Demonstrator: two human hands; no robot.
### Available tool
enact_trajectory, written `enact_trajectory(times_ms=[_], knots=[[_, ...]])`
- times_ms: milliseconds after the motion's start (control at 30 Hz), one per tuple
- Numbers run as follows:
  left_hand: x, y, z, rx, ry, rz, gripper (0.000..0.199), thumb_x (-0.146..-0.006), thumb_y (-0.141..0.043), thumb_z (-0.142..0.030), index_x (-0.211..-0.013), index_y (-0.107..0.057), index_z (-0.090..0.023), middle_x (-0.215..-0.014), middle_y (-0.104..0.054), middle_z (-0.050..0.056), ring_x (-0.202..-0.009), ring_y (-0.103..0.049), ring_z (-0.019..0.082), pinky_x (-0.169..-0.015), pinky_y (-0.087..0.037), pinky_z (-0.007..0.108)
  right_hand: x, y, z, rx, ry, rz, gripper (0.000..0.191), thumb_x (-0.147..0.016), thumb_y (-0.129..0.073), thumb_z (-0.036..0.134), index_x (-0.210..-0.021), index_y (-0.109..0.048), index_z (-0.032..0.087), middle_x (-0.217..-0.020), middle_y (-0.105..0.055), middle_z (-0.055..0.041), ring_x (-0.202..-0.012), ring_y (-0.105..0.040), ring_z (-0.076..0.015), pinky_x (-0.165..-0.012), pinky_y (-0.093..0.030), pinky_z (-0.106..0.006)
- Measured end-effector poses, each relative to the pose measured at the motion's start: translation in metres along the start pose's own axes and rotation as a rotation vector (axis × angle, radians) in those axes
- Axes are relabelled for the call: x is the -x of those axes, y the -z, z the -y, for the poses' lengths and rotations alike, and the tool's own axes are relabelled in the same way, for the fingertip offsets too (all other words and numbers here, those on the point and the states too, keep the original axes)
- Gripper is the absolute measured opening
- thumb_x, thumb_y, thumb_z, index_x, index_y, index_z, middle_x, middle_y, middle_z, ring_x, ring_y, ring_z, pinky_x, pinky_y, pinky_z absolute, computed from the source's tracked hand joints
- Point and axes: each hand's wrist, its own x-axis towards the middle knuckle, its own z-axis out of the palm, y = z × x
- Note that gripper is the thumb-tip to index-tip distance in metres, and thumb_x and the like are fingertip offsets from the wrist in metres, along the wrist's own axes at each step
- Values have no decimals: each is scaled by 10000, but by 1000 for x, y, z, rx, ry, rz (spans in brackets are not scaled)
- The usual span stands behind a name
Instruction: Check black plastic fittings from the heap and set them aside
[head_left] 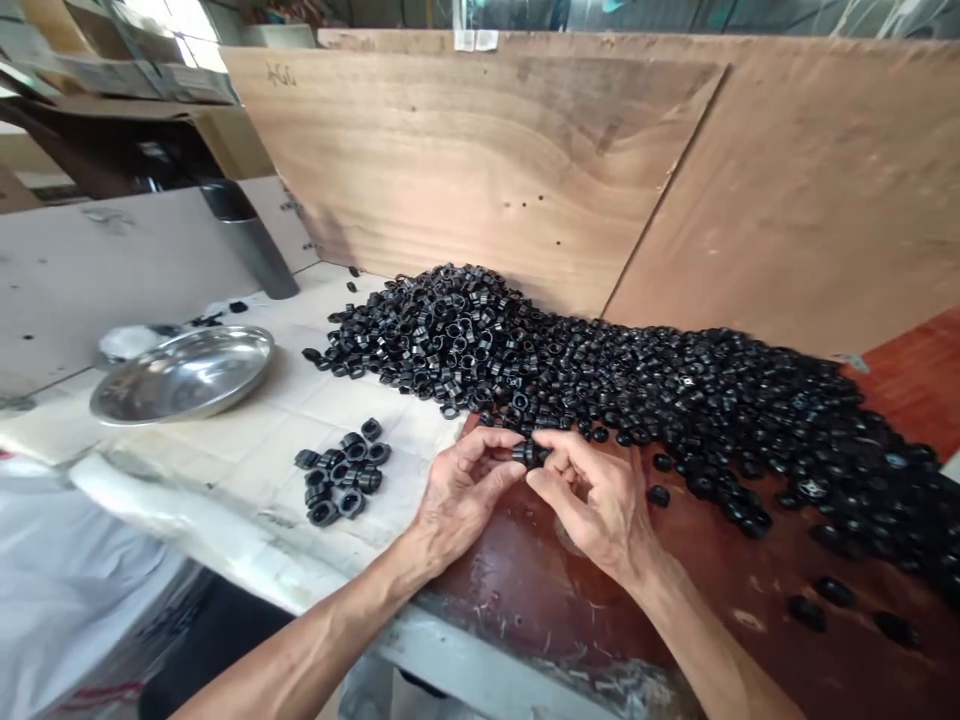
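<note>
Between my two hands, just above the front of the reddish-brown board (pixel 517 560), is a small black plastic ring-shaped part (pixel 523 453). My left hand (pixel 466 485) pinches it between thumb and fingers. My right hand (pixel 589 490) closes its thumb and forefinger on a black piece (pixel 538 456) at the same spot; whether the two pieces are joined is hidden by the fingers. Behind my hands lies a long heap of black plastic rings (pixel 450 335), running into a heap of black caps (pixel 720 400) on the right. To the left sits a small cluster of black rings (pixel 345 475).
A shiny metal bowl (pixel 187 375) rests tilted on the pale sheet at left. Behind it a dark grey flask (pixel 251 240) leans against the side panel. A plywood board (pixel 480 160) walls off the back. Several loose black caps (pixel 834 592) lie at right front.
</note>
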Motion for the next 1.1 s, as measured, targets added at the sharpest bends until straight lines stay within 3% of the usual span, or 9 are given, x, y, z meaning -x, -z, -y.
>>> enact_trajectory(times_ms=[100,233,333,500,633,733,933,1000,1100], knots=[[0,1,1,1,-1,18,275,-836,-772,-333,-1039,-706,-160,-924,-739,54,-834,-692,168,-789,-574,282,-1,0,0,11,39,11,363,-960,-621,387,-648,-573,206,-571,-503,34,-531,-466,-112,-532,-352,-265],[0,1,2,-2,-7,27,265,-832,-779,-320,-1037,-708,-167,-919,-737,47,-819,-684,160,-781,-571,279,-1,-1,-1,-53,8,-58,164,-940,-646,373,-959,-685,214,-772,-657,-1,-650,-582,-147,-610,-449,-265],[0,-1,4,40,-5,44,263,-832,-783,-318,-1033,-705,-169,-921,-745,50,-831,-694,167,-794,-579,288,-1,0,-4,2,-27,-53,244,-954,-623,376,-766,-655,223,-654,-608,13,-593,-554,-144,-574,-429,-265],[0,0,8,-9,-50,66,222,-869,-743,-289,-1047,-696,-167,-980,-748,60,-876,-717,179,-835,-591,308,-3,-3,-2,-68,17,-60,165,-939,-627,344,-1018,-704,222,-851,-728,-29,-747,-678,-186,-708,-521,-284],[0,5,14,-300,-269,60,199,-902,-692,-231,-1098,-699,-192,-1078,-748,69,-994,-715,198,-920,-582,347,-4,-9,6,-143,-225,-41,210,-951,-593,379,-859,-686,215,-587,-647,18,-545,-629,-153,-547,-472,-247],[0,5,15,-448,-409,52,201,-910,-668,-209,-1107,-705,-211,-1131,-745,72,-1099,-693,214,-983,-560,374,-4,-13,10,-222,-395,22,407,-976,-529,442,-642,-576,215,-494,-587,23,-460,-577,-130,-498,-445,-233],[0,1,9,-154,-55,64,242,-905,-696,-313,-1089,-669,-158,-948,-767,74,-844,-741,204,-800,-608,342,-3,-8,8,-183,-178,-52,216,-933,-617,406,-995,-683,209,-738,-706,-6,-627,-664,-154,-611,-498,-248],[0,2,10,-254,-137,83,218,-919,-676,-291,-1097,-669,-165,-1004,-760,83,-902,-735,211,-845,-596,356,-2,-9,7,-188,-164,-53,187,-925,-621,375,-945,-694,204,-640,-659,10,-598,-639,-157,-605,-478,-255],[2,3,10,-561,-430,120,206,-958,-591,-204,-1158,-642,-199,-1133,-724,88,-1058,-696,213,-950,-559,370,-3,-13,1,-367,-310,-33,214,-914,-622,400,-855,-667,199,-556,-615,31,-540,-594,-147,-570,-444,-252]])
